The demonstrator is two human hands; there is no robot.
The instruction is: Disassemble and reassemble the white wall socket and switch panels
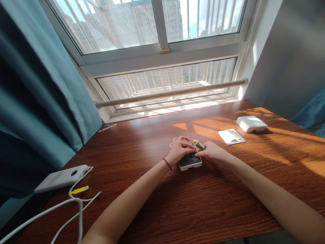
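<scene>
I see the white box (191, 166) uncovered, work inside seemingly unfinished; my right hand (214, 150) pinches a yellow-grey tool (200, 145); whether my left hand (178, 149) grips, I can't tell.

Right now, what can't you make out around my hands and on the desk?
Head view: black inside of the white device, partly covered by the left hand.
Head view: tip of the yellow-and-grey tool, too small to make out near the right hand.
Head view: white cables, cut off at the left and bottom edges.
</scene>
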